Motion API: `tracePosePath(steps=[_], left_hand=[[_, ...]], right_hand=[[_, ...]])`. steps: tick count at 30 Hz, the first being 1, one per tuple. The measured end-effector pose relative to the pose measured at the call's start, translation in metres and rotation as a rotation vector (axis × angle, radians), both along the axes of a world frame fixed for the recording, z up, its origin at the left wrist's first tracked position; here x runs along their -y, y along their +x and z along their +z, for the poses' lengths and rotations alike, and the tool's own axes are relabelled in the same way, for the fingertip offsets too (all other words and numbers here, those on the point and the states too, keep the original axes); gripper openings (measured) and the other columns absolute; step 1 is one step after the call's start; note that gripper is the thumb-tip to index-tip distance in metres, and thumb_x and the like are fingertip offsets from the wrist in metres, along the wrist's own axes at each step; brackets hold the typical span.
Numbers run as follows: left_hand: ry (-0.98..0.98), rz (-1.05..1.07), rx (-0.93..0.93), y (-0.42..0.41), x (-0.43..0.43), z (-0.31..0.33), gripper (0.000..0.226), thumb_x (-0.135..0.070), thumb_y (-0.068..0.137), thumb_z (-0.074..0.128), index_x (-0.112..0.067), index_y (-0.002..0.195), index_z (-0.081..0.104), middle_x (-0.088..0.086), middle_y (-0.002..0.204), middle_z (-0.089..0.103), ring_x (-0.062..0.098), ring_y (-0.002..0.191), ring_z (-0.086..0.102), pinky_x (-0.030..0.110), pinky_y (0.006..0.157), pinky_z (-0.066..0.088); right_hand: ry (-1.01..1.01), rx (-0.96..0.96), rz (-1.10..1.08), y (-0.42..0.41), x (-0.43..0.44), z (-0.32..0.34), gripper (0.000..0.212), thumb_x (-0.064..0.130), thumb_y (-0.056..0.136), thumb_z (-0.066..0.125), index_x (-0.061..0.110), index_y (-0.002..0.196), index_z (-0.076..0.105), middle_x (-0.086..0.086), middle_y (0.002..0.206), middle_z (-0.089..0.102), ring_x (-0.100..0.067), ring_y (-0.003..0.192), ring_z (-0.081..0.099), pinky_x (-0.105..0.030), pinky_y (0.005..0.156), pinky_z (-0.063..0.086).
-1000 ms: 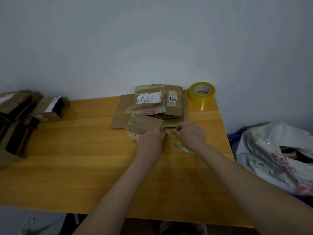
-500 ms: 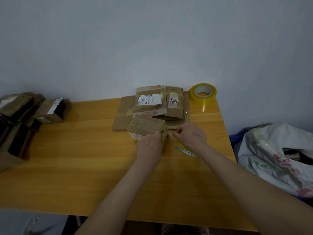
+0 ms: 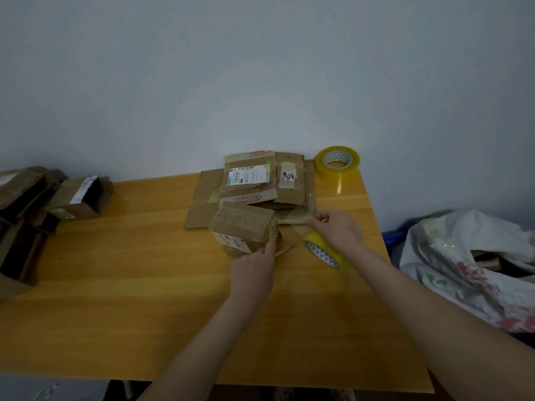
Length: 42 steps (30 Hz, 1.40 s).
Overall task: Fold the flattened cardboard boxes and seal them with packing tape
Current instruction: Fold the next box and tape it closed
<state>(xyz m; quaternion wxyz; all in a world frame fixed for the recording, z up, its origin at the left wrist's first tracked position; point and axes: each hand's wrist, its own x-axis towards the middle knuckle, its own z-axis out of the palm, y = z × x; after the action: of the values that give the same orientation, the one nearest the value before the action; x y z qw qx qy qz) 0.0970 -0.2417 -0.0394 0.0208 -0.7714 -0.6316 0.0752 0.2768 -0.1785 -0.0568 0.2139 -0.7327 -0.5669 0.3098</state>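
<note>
Here, left hand (image 3: 254,264): fingers out straight, pressing the near right corner of the small box (image 3: 243,227), likely steadying it for taping.
right hand (image 3: 337,230): curled round the yellow tape roll (image 3: 325,251), just right of the box, apparently drawing a strip toward it.
small box: folded up, standing on the surface (image 3: 130,285), touching the flattened stack (image 3: 260,183).
flattened stack: behind, waiting its turn; white barcode label, print too small to read.
spare roll (image 3: 337,162): far corner, by the wall.
</note>
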Motion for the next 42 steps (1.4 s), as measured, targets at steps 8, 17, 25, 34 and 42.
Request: tracePosePath(steps=[8,17,25,34,42], left_hand=[[-0.267,0.016,0.0,0.008,0.005,-0.048,0.035,-0.007,0.098,0.039,-0.014,0.132,0.036,0.005,0.112,0.06,0.024,0.096,0.063,0.031,0.071,0.044],[0.435,0.005,0.377,-0.005,-0.049,-0.007,0.036,-0.029,0.087,0.062,-0.018,0.121,0.059,0.007,0.116,0.06,0.029,0.109,0.055,0.043,0.088,0.044],[-0.116,0.318,0.13,0.002,-0.071,-0.012,0.06,-0.057,0.098,0.02,-0.036,0.152,0.001,0.012,0.16,-0.007,0.04,0.145,-0.008,0.073,0.107,0.004],[0.126,0.34,0.416,-0.027,-0.033,-0.007,0.089,-0.056,0.083,0.06,-0.024,0.152,0.013,0.006,0.159,0.007,0.025,0.146,0.011,0.051,0.115,0.019],[-0.022,0.742,1.274,-0.045,-0.03,-0.002,0.072,-0.023,0.088,0.067,-0.013,0.146,0.027,0.005,0.138,0.048,0.024,0.125,0.049,0.029,0.09,0.044]], right_hand=[[0.021,-0.09,-0.065,0.003,0.005,-0.011,0.023,0.049,0.089,0.06,0.028,0.095,0.068,0.012,0.083,0.056,-0.011,0.078,0.055,-0.028,0.062,0.046],[0.079,-0.099,-0.072,0.001,0.005,-0.006,0.019,0.046,0.09,0.06,0.028,0.092,0.066,0.009,0.084,0.058,-0.01,0.075,0.054,-0.029,0.06,0.045],[0.137,-0.187,-0.065,-0.017,-0.008,-0.005,0.016,0.039,0.096,0.054,0.024,0.091,0.06,0.009,0.081,0.053,-0.013,0.075,0.051,-0.024,0.052,0.031],[0.22,-0.194,-0.073,-0.036,-0.031,-0.004,0.011,0.029,0.1,0.049,0.022,0.099,0.058,0.007,0.083,0.053,-0.014,0.075,0.051,-0.024,0.052,0.03],[0.121,-0.278,0.083,-0.063,-0.043,0.003,0.009,0.022,0.096,0.056,0.019,0.097,0.065,0.004,0.091,0.061,-0.016,0.088,0.058,-0.03,0.072,0.047]])
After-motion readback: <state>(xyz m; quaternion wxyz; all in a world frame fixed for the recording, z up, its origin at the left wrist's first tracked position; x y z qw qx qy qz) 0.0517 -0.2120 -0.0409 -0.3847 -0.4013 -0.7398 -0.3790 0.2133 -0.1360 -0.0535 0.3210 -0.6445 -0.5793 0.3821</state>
